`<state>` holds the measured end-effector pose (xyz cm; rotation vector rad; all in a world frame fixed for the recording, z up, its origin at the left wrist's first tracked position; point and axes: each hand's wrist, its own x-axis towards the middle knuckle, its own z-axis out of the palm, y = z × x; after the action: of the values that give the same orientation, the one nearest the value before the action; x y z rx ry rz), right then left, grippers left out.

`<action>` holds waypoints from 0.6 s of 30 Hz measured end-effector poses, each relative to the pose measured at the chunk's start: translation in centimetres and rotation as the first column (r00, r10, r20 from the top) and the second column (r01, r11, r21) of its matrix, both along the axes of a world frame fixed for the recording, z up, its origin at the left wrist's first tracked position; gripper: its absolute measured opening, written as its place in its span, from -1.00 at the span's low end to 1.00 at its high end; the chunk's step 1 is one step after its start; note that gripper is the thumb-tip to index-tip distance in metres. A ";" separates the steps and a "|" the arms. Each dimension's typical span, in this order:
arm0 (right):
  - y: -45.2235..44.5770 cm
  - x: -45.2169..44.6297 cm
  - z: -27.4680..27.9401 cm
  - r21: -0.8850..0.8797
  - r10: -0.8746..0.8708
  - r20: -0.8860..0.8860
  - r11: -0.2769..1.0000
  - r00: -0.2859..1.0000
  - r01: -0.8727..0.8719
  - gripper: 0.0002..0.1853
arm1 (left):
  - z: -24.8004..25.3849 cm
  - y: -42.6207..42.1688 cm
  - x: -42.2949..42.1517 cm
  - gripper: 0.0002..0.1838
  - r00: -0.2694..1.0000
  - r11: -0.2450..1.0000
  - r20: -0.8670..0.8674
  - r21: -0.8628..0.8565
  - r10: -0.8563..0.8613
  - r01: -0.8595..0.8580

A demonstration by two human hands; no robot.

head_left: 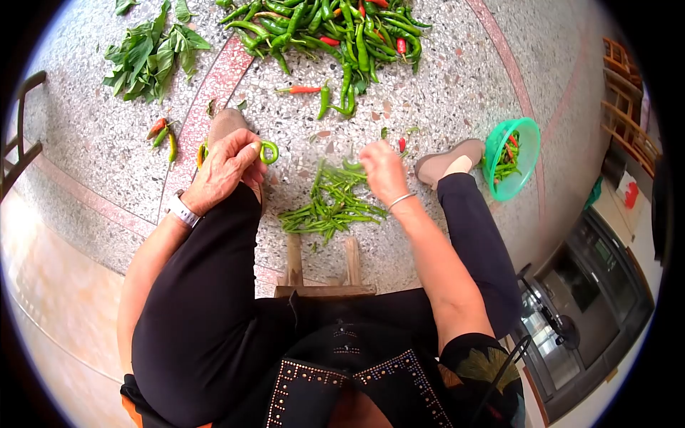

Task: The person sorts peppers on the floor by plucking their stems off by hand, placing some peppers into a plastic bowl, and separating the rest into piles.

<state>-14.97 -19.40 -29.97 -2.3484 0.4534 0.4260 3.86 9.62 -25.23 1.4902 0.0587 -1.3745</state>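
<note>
My left hand (232,162), with a watch on the wrist, is closed on a curled green pepper (269,152) above my left shoe. The end of another, yellowish pepper (201,155) shows at the other side of this hand. My right hand (384,170), wearing a bangle, is over the floor near my right shoe, its fingers curled together and blurred; what they hold, if anything, I cannot make out. Between my feet lies a pile of thin green pieces (332,203), just left of my right hand.
A large heap of green and red peppers (342,32) lies ahead, green leaves (153,57) to its left. Several loose peppers (162,135) are near my left shoe. A green basket (528,160) stands tilted beside my right shoe. Wooden stool (325,291) beneath me.
</note>
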 end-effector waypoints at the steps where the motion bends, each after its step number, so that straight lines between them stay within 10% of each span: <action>1: 0.9 -0.3 -0.1 -0.025 0.026 -0.012 0.999 1.000 -0.026 -0.87 | -0.1 0.1 -0.1 -0.74 1.000 1.000 0.004 -0.008 0.005 -0.005; 7: 0.7 -0.2 -1.1 -0.073 0.148 -0.164 0.984 0.975 -0.162 -0.87 | 0.1 0.1 -0.2 -0.73 0.999 0.999 0.012 -0.021 -0.049 0.050; 11: -2.8 0.4 -0.9 0.161 -0.498 -0.270 0.820 0.824 0.549 -0.82 | -1.1 0.6 -0.3 -0.76 0.997 0.995 0.051 -0.075 -0.064 0.067; 14: -4.0 -2.0 -1.1 -0.011 -0.480 -0.012 0.877 0.877 0.480 -0.82 | -1.6 0.7 -0.6 -0.79 0.997 0.995 0.055 -0.087 -0.050 0.055; 15: -3.9 -1.9 0.6 -0.087 -0.403 -0.266 0.915 0.875 0.395 -0.79 | -1.2 0.6 -0.6 -0.82 0.999 0.996 0.029 -0.086 -0.035 0.037; 18: -2.6 -5.8 -1.1 -0.108 -0.228 -0.304 0.973 0.925 0.204 -0.75 | -0.9 0.5 -0.6 -0.85 0.998 0.996 0.037 -0.073 -0.049 0.051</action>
<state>-20.74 -22.03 -31.08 -2.2741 0.8843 0.6919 3.26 10.14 -26.11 1.4622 -0.0516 -1.3757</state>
